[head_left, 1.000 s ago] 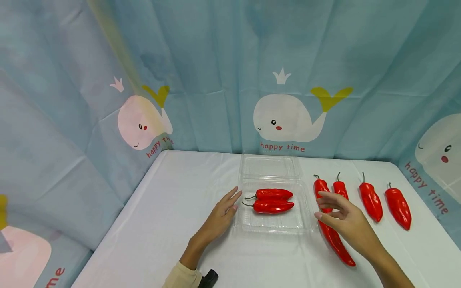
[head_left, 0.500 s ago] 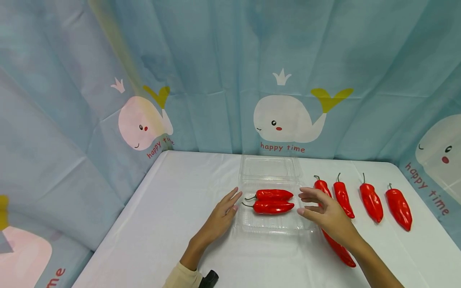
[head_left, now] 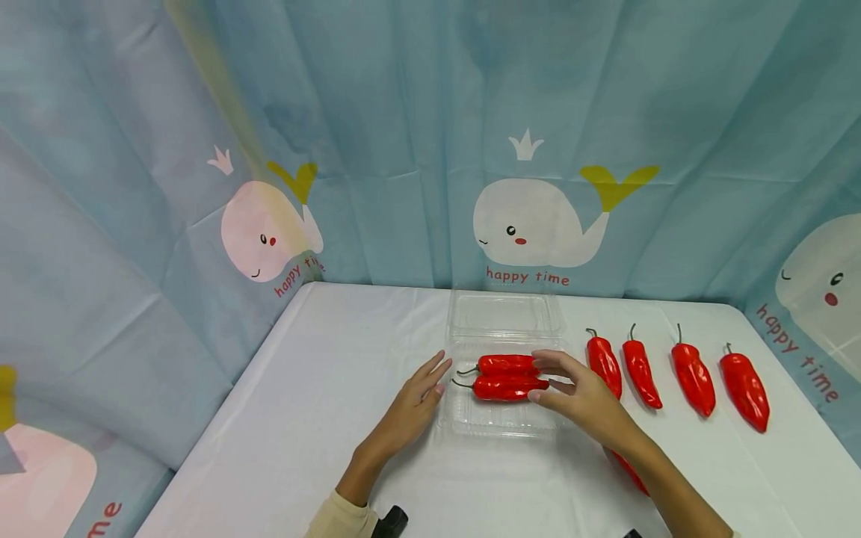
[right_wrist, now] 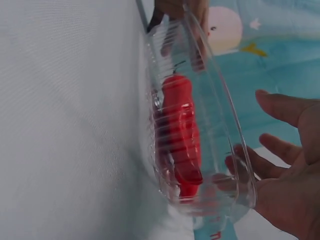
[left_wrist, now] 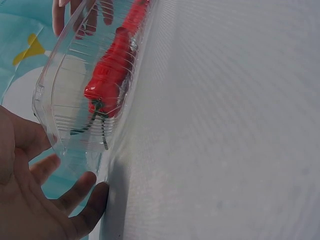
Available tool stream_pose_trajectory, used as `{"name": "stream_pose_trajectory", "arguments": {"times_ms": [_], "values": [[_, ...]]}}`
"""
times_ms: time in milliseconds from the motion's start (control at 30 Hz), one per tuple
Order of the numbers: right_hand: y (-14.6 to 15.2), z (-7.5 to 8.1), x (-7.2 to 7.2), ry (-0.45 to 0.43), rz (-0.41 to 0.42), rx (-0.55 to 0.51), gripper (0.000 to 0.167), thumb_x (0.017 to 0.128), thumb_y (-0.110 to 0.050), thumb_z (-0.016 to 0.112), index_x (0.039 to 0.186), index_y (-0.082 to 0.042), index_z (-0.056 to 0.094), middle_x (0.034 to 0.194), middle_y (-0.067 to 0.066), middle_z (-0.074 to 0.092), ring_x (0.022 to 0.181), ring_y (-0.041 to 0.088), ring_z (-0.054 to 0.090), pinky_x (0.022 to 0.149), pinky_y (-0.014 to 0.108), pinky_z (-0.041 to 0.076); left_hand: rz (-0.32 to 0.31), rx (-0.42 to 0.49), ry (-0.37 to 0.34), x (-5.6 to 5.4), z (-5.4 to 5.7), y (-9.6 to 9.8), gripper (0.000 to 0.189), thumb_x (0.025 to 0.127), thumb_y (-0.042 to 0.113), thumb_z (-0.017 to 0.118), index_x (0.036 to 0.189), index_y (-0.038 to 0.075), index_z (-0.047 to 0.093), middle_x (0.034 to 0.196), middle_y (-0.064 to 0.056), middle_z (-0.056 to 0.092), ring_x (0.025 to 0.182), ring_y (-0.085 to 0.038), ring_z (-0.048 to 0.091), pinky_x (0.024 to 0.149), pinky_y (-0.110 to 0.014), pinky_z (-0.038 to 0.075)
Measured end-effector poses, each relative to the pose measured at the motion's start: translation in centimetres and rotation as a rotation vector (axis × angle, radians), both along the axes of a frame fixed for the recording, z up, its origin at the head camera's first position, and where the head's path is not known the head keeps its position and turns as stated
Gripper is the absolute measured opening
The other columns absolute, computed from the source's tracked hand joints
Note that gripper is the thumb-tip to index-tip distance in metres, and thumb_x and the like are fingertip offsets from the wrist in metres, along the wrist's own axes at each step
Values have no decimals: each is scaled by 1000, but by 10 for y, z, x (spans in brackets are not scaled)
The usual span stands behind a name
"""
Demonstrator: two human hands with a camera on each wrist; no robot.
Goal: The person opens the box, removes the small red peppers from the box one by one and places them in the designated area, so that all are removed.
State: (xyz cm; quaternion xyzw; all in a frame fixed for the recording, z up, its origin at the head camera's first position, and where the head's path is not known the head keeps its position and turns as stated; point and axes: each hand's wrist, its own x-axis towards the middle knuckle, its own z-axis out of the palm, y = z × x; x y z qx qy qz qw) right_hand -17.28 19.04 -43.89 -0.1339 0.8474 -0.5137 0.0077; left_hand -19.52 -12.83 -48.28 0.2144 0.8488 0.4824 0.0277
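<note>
Two glossy red peppers, a front one and a rear one, lie side by side in a clear plastic box, stems to the left. Its clear lid lies folded back behind. My left hand is at the box's left wall, fingers spread and holding nothing; the left wrist view has its fingertips right by the wall. My right hand reaches over the right side, overlapping the pepper tips in the head view. In the right wrist view its thumb and fingers stand apart.
Several more red peppers lie on the white-covered table to the right, among them a slim one and two broader ones, a nearer and an outermost. My right forearm partly hides another pepper. A blue whale-print curtain encloses the table.
My right hand has moved left from above the loose peppers to the right side of the box, over the pepper tips. My left hand and the peppers have stayed in place.
</note>
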Motion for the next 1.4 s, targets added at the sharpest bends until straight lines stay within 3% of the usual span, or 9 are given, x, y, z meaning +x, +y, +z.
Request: {"name": "stream_pose_trajectory", "arguments": {"times_ms": [133,300,467,767,1100,1400], "values": [[-9,0,-4,12,2,35,70,90,-31,83,151,-10,56,143,16,64,135,40,59,111,60,48,7,2,3,0,0,0,50,113,12,46,162,5,42,175,-12,27,162,-40,22,127,-66,21],[-17,1,-7,-14,7,75,69,90,-33,84,151,-13,56,145,13,64,137,39,57,113,64,47,8,-1,-6,0,1,0,50,113,12,45,162,6,42,175,-12,27,162,-40,22,127,-67,20],[-20,-3,-10,-28,7,124,71,89,-36,84,151,-16,56,147,10,63,137,38,56,107,61,52,16,-8,-16,1,2,1,50,113,12,45,162,7,43,175,-10,27,162,-37,22,127,-66,21],[-23,-7,-17,-43,34,117,69,89,-34,84,150,-14,57,147,12,63,136,38,56,103,54,57,21,-8,-18,1,1,0,50,113,14,46,163,9,43,175,-8,28,162,-35,22,127,-66,21],[-25,-12,-21,-63,78,109,65,92,-31,83,148,-9,59,145,13,65,137,38,58,111,57,51,17,-3,-18,1,2,1,50,113,13,46,162,8,43,175,-9,28,162,-36,23,127,-66,21],[-29,-10,-23,-94,87,124,58,92,-23,83,143,-7,62,136,15,68,128,37,62,101,49,59,22,-5,-19,1,2,1,50,113,13,46,162,9,44,175,-9,28,162,-35,23,127,-66,21]]}}
